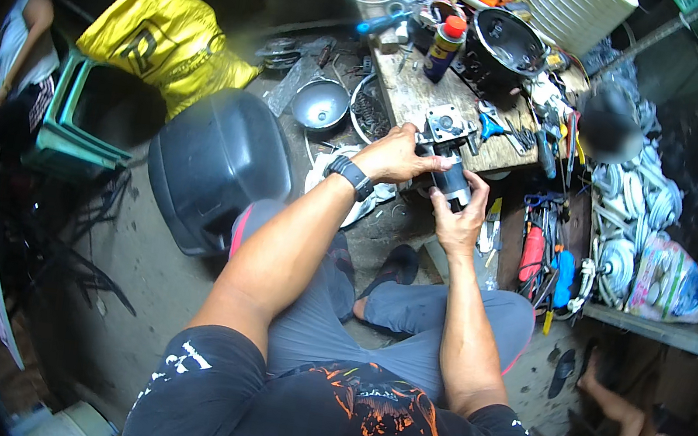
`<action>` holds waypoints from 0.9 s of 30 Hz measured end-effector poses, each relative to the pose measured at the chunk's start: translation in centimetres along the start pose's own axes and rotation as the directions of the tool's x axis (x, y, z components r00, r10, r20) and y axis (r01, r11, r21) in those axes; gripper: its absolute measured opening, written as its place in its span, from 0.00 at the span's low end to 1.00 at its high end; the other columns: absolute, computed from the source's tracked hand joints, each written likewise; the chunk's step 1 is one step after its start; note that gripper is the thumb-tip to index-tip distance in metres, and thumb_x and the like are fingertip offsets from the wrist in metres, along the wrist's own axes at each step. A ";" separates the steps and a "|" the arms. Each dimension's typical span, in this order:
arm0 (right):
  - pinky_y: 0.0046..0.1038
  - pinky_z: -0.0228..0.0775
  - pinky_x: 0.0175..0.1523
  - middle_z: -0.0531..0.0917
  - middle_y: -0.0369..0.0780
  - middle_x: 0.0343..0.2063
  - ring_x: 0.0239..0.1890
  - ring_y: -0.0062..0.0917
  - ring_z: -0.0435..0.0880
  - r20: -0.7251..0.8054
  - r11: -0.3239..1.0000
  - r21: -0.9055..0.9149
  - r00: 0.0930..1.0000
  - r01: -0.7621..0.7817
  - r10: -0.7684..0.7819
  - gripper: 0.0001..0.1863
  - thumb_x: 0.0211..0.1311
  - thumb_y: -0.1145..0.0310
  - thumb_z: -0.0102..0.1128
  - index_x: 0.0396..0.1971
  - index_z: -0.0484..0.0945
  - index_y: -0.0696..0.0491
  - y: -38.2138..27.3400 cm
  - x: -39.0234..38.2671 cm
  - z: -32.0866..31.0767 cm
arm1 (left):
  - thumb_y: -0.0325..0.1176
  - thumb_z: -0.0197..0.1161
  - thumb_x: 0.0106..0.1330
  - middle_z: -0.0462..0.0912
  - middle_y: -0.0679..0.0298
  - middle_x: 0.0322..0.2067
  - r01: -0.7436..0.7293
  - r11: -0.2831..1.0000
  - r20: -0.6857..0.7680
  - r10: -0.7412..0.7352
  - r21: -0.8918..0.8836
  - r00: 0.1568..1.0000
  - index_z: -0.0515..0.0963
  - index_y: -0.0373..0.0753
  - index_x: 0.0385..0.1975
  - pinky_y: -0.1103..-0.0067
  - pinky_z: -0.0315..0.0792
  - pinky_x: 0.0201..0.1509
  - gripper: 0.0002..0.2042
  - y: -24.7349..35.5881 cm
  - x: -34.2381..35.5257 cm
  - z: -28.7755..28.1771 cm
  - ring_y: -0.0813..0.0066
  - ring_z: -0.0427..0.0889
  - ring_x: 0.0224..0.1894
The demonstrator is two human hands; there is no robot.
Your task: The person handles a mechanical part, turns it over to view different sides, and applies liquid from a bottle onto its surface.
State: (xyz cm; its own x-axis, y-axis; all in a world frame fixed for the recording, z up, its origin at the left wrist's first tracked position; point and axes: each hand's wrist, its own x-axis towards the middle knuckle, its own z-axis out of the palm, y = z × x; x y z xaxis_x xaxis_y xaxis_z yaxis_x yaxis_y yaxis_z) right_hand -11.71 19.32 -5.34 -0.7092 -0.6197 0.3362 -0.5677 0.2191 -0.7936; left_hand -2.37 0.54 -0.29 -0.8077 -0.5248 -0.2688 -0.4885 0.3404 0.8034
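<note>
I have left hand (399, 156) gripping motor-like part (454, 179) | right hand (460, 217) pinching its near end | likely steadying it by surface (405, 93) edge

Both hands are closed on a dark cylinder (453, 182) at the bench's near edge: the left hand (392, 155) around its upper part, the right hand (460, 219) at its lower end. A square metal plate (447, 124) sits just beyond (whether joined to it, I cannot tell). On the bench (406, 84) stand a red-capped spray can (443, 52) and a black pot (509, 43). A metal bowl (320, 106) lies left of the bench, near a black case (219, 167) and a yellow bag (160, 43).
</note>
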 end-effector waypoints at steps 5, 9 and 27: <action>0.34 0.83 0.41 0.83 0.48 0.40 0.34 0.33 0.86 0.801 -0.327 0.573 0.427 -0.752 0.420 0.39 0.72 0.30 0.42 0.57 0.73 0.54 3.1 1.0 0.2 | 0.73 0.70 0.53 0.75 0.30 0.57 -0.041 0.999 0.000 0.041 0.032 0.999 0.64 0.13 0.61 0.65 0.75 0.63 0.59 -0.3 0.2 0.2 0.43 0.79 0.61; 0.42 0.79 0.54 0.75 0.49 0.58 0.55 0.38 0.81 0.203 0.612 0.608 0.845 -0.505 0.496 0.40 0.68 0.35 0.59 0.64 0.69 0.55 0.6 -0.6 -0.1 | 0.72 0.70 0.54 0.76 0.29 0.56 -0.047 0.997 -0.004 0.047 0.064 0.999 0.66 0.13 0.58 0.64 0.74 0.63 0.57 0.0 -0.1 0.0 0.42 0.79 0.61; 0.42 0.69 0.63 0.74 0.49 0.55 0.57 0.41 0.76 0.076 0.972 -0.167 0.985 0.164 -0.153 0.39 0.57 0.58 0.79 0.63 0.66 0.56 -0.1 -0.3 -0.1 | 0.75 0.68 0.53 0.77 0.28 0.52 -0.067 0.996 -0.018 0.068 0.063 0.998 0.69 0.15 0.53 0.62 0.76 0.60 0.55 -0.3 -0.6 -0.1 0.40 0.80 0.58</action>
State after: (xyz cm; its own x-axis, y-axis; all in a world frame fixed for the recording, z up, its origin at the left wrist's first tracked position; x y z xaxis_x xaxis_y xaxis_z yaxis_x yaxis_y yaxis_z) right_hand -11.53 19.58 -5.30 -0.5799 -0.7015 0.4142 -0.7382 0.2374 -0.6314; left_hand -1.77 0.68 -0.33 -0.8328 -0.5146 -0.2040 -0.4535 0.4228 0.7846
